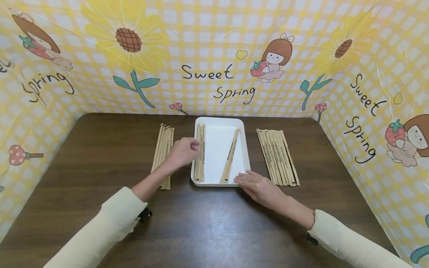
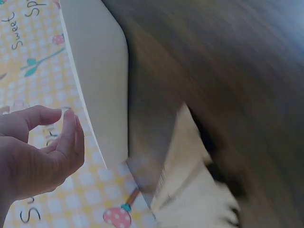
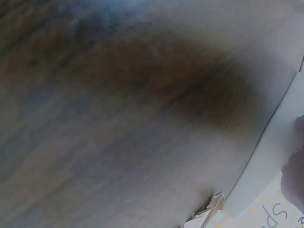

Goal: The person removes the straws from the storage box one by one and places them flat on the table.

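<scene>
A white rectangular tray point(image 1: 216, 156) lies on the brown table. Along its left side are a few slim brown paper packets point(image 1: 200, 160) with dark print, and another such packet point(image 1: 229, 158) slants across its right half. My left hand point(image 1: 183, 152) hovers at the tray's left rim beside those packets. In the left wrist view, the left hand point(image 2: 45, 149) has loosely bent fingers, thumb near the fingertips, nothing between them. My right hand point(image 1: 263, 189) rests its extended fingers on the near right corner of the tray. Only part of the right hand point(image 3: 294, 175) shows in the right wrist view.
More paper packets point(image 1: 163, 149) lie left of the tray, partly behind my left forearm. A wider row of packets point(image 1: 278, 158) is fanned out to the right. Yellow checked cloth point(image 1: 207, 37) with flower prints rises around the back and sides of the table.
</scene>
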